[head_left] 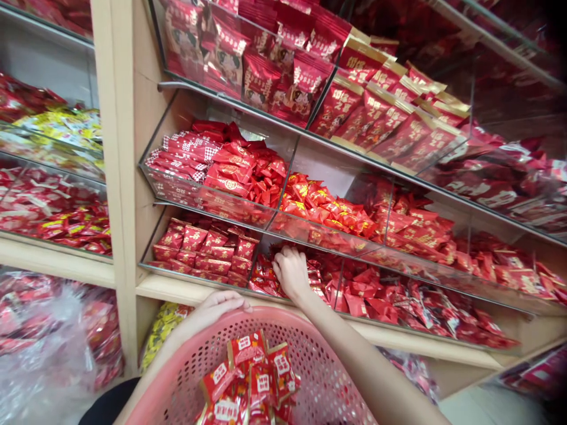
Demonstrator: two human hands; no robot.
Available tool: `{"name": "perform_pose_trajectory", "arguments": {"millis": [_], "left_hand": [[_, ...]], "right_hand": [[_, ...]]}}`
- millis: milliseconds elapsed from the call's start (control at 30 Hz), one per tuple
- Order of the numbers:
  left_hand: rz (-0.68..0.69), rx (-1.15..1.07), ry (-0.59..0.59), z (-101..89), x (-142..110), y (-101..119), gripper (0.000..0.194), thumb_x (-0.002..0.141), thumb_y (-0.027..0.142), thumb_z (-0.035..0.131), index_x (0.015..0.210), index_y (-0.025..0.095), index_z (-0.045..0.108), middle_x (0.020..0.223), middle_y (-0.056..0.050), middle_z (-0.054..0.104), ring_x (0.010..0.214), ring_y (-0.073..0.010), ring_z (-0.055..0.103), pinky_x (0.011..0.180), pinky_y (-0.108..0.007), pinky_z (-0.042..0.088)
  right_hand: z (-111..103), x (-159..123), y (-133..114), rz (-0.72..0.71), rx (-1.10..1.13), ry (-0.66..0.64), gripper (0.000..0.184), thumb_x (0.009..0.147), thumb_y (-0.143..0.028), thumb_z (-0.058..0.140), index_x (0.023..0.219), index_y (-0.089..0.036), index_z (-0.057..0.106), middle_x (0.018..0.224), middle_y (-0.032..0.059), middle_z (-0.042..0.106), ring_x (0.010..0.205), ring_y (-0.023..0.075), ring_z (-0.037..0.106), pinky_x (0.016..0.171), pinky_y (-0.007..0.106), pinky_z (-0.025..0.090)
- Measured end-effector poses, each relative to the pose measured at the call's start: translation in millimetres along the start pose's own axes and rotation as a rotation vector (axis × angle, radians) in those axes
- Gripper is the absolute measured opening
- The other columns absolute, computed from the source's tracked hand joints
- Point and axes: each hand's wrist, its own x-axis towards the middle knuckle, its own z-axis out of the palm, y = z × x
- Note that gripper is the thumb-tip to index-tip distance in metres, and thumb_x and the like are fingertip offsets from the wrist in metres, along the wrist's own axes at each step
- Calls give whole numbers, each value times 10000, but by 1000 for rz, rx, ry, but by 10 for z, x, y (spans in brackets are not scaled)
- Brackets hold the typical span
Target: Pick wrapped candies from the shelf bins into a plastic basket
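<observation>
A pink perforated plastic basket (323, 354) is in front of me, with several red and gold candy packets (261, 378) inside. My left hand (219, 304) is closed over the basket's far rim. Reaching past the basket, my right hand (291, 271) is down in a bottom-shelf compartment of small red packets (264, 273). Its fingers are curled downward among them, and the fingertips are hidden, so what they hold does not show. Beside that compartment, on the left, lie stacked dark red square packets (208, 248).
Tiered clear-walled bins hold red packets (328, 203) above the hand and larger red and gold bags (376, 112) higher up. A wooden upright (124, 177) divides the shelving. Yellow packets (163, 327) and plastic-bagged stock (48, 336) sit below. A clear divider (339, 283) stands right of my hand.
</observation>
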Motion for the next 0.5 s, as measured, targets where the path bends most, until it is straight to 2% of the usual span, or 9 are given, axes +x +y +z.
{"name": "perform_pose_trajectory", "arguments": {"millis": [300,500], "left_hand": [[-14,-28,-9,10,-7,-14,303,782,388,580,874,109,653,940,-86,656,893,-179,591,862,-274,412],[-5,13,12,1,-3,-26,279,784,376,582,863,120,659,941,-84,656,892,-180,590,863,-276,414]], "right_hand": [[-24,-157,132,85,454,202,169,844,-292,514,751,-198,620,832,33,551,834,181,486,708,296,334],[-222,-280,137,120,863,332,149,828,-271,531,738,-187,615,766,13,492,728,137,490,668,264,393]]}}
